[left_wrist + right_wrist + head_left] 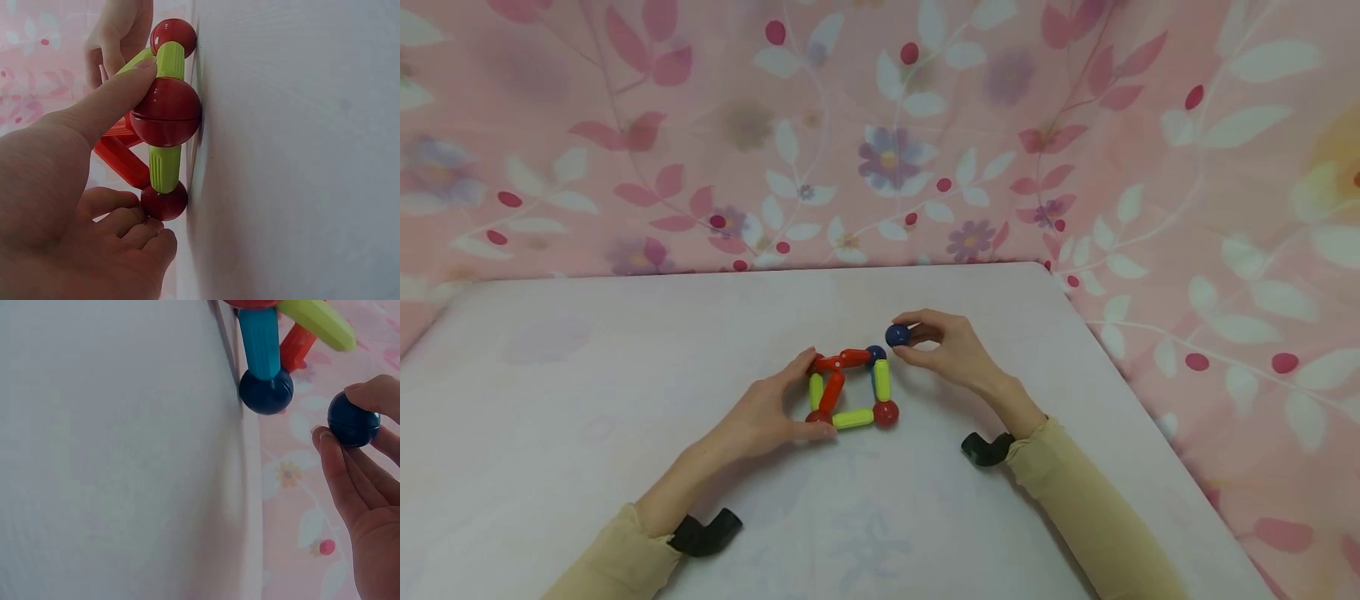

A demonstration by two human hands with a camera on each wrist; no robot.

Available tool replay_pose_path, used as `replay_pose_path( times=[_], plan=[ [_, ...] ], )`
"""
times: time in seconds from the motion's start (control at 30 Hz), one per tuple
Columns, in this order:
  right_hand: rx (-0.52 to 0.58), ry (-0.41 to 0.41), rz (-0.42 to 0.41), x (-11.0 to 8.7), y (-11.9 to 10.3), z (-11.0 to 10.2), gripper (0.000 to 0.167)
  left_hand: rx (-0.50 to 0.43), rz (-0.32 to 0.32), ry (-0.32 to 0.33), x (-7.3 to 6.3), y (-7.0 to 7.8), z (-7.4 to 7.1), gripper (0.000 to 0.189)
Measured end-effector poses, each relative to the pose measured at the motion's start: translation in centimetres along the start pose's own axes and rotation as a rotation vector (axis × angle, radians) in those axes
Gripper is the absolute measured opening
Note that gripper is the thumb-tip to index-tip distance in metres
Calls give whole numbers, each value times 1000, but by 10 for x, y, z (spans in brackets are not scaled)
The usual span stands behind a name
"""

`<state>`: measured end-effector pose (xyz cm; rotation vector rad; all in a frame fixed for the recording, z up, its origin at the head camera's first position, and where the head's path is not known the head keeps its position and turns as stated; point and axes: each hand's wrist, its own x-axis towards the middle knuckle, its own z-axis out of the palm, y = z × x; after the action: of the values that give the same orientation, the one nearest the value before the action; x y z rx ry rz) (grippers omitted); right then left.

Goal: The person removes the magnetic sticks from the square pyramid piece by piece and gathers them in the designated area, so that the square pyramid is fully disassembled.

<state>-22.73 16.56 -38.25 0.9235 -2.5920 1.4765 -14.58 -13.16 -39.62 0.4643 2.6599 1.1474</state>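
A frame of magnetic rods and balls lies on the white table, with red balls (pixel 886 413) and one blue corner ball (pixel 267 391). Yellow-green rods (pixel 852 418) and a blue rod (pixel 260 344) run along its sides. Red rods (pixel 122 161) and another yellow-green rod (pixel 319 324) slant up from it. My left hand (pixel 765 408) grips the frame's left side, thumb at the near red ball (pixel 166 112) and fingers at the far red ball (pixel 164 200). In my right hand (pixel 951 346) a loose blue ball (pixel 354 420) is pinched between thumb and fingertips, raised beside the blue corner.
The white-covered table (pixel 587 375) extends around the frame, its far edge meeting a pink floral cloth (pixel 880 150). Black bands (pixel 706 533) with jutting ends sit on both wrists, by the beige sleeves (pixel 1082 500).
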Motion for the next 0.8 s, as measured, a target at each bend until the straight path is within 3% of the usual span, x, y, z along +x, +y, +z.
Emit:
replay_pose_path(
  times=[0.8],
  plan=[
    [-102, 197, 294, 34, 43, -14, 43, -35, -5, 1, -1, -2, 2, 107]
  ],
)
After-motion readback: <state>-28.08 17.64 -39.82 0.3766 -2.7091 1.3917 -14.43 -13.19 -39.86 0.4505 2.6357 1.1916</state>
